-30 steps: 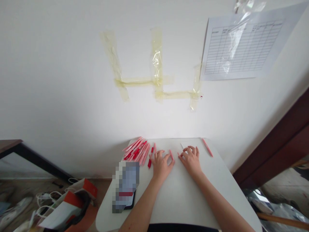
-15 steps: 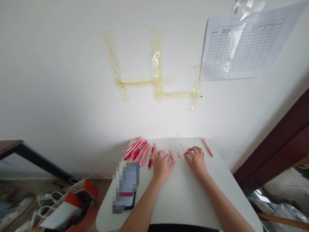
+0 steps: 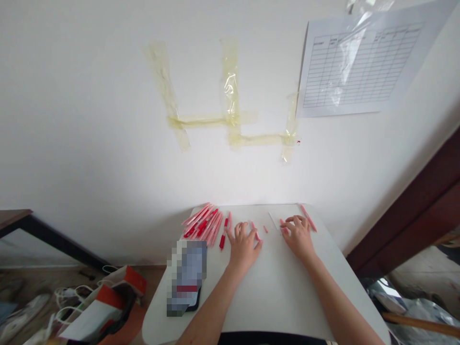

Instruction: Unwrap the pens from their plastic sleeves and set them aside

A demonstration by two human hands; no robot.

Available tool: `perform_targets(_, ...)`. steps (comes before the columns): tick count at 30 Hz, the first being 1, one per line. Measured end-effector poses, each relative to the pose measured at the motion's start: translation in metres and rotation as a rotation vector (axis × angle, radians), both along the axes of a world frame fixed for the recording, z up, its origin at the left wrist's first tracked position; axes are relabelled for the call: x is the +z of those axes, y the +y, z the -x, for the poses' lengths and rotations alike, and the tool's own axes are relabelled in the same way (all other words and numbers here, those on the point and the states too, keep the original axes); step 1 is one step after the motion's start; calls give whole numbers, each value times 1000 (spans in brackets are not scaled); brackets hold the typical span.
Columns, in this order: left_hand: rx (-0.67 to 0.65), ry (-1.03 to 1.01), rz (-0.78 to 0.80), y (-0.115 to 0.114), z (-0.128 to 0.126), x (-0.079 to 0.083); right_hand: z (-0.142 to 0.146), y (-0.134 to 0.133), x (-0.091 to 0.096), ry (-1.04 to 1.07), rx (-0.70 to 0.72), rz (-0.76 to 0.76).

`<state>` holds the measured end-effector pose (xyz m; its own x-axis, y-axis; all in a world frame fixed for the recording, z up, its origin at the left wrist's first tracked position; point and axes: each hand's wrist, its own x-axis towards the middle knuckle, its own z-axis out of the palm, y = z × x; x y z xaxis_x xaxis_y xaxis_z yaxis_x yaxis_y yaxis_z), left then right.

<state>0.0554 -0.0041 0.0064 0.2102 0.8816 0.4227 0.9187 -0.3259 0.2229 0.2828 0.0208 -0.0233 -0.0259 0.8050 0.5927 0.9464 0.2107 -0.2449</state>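
On the white table (image 3: 273, 292), my left hand (image 3: 244, 247) rests with its fingers spread. A pink pen barrel (image 3: 255, 230) lies by its index finger and thumb; whether they touch it I cannot tell. My right hand (image 3: 300, 237) has its thumb and fingers closed around another pink pen piece (image 3: 283, 226), partly covered by the fingertips. Between the hands lie a small pink piece (image 3: 266, 229) and a thin whitish refill (image 3: 273, 221). Left of my left hand are a dark red pen grip (image 3: 222, 241) and a slim pink part (image 3: 230, 219).
A pile of pink and red pen parts (image 3: 203, 225) fills the back left corner. One pink pen (image 3: 309, 218) lies at the back right. A blurred-out phone (image 3: 190, 273) sits front left. Behind the table rises the wall (image 3: 108, 120), with tape and a printed sheet (image 3: 359, 72).
My right hand has moved slightly right, away from the whitish refill, and a pink piece now shows at its fingertips. The left hand's fingers have shifted slightly beside the pink barrel.
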Motion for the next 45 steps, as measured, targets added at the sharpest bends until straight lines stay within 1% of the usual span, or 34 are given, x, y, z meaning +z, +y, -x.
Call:
perform_targets(3,-57,43,-10,-2,1,12,3,-1,1,-4,-22,24)
perform_targets(6,-109,77,7,2,3,23,4,-1,0,-14,-31,33)
perform_targets(9,-174,109,14,16,3,31,4,-1,0,-18,-38,33)
perform_targets(10,-175,109,27,22,2,33,4,-1,-1,-21,-39,32)
perform_targets(15,-171,49,122,65,-9,33,5,0,-2,-23,-41,16)
perform_targets(17,-198,30,131,81,-16,32,6,0,-3,-20,-44,16)
perform_targets(19,-234,25,135,94,-24,28,6,0,-4,-24,-50,20)
perform_targets(22,-285,35,160,105,-37,21,7,0,-4,-34,-51,30)
perform_targets(26,-331,52,172,112,-49,13,7,0,-2,-29,-58,30)
perform_targets(30,-355,64,193,115,-53,10,8,0,-2,-27,-36,21)
perform_targets(36,-360,59,172,119,-53,10,9,1,-3,-14,-35,28)
perform_targets(45,-368,70,109,115,-47,14,9,-1,0,-8,-33,19)
